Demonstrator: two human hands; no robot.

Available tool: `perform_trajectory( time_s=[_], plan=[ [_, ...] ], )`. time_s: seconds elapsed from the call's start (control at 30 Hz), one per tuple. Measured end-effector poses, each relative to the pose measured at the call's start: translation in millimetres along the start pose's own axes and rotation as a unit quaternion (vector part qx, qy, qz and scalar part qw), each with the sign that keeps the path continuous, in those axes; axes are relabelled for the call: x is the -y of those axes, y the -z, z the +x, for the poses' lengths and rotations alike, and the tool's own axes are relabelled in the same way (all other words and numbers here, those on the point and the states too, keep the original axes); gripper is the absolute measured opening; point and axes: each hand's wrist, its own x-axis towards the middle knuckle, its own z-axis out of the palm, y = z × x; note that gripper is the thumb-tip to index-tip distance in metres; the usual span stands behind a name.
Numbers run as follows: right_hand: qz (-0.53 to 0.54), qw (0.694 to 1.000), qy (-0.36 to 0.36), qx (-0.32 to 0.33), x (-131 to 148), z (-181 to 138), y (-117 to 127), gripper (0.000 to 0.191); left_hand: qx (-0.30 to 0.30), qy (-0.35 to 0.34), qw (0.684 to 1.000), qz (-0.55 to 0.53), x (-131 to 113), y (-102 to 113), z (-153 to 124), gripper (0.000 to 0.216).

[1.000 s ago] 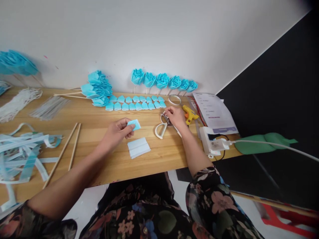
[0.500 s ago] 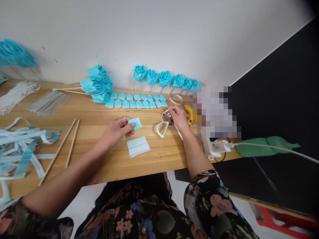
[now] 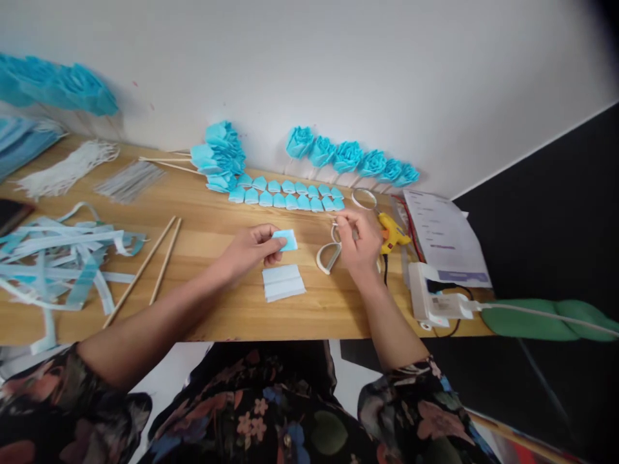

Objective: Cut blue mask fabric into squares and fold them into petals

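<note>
My left hand [image 3: 258, 248] pinches a small folded piece of light blue fabric [image 3: 286, 240] between thumb and fingers, held over the table. Just below it, a flat white pleated piece of fabric [image 3: 283, 283] lies on the wood. My right hand [image 3: 358, 243] is closed, thumb against fingers, with something thin and pale at its fingertips that is too small to name. Under that hand, a white loop handle [image 3: 329, 258], like that of scissors, shows in part. To its right lies a yellow glue gun [image 3: 393, 233].
Two rows of folded blue petals [image 3: 291, 202] lie behind my hands. Blue fabric flowers [image 3: 347, 156] lean on the wall. At left are cut strips [image 3: 62, 258], two wooden sticks [image 3: 165, 261] and white cords [image 3: 72, 167]. A power strip [image 3: 423, 293] and printed sheet [image 3: 447, 238] are at right.
The view has swung left, so things appear further right. My right hand has drawn back slightly from the round item, now with something thin at its fingertips. My left hand keeps its blue piece.
</note>
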Motion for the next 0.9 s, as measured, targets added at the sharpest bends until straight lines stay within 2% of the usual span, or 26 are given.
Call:
perform_trajectory(
  time_s=[0.1,0.2,0.33,0.57,0.8,0.9],
  plan=[
    [0.004,0.987,0.155,0.038,30.3,-2.4,-2.6,0.016,0.015,0.011,1.000,-0.004,0.0,-0.1,0.1,0.023],
    [-0.019,0.974,0.219,0.060,41.8,-5.8,-5.0,0.017,0.026,0.019,0.999,-0.003,0.6,-0.5,-0.1,0.021],
    [-0.056,0.971,0.222,0.068,39.1,-10.5,-5.6,0.016,0.024,0.028,0.999,-0.001,2.3,-1.4,-0.2,0.018],
    [-0.024,0.972,0.206,0.112,36.6,-15.9,-9.6,0.024,0.025,0.029,0.999,0.007,3.0,-1.4,0.2,0.020],
    [-0.061,0.966,0.234,0.094,40.2,-13.4,-12.6,0.021,0.032,0.037,0.999,0.015,0.1,-0.8,0.1,0.020],
    [-0.045,0.962,0.258,0.082,40.8,-11.9,-12.7,0.021,0.032,0.037,0.999,0.011,0.7,-0.3,0.8,0.019]
  ],
)
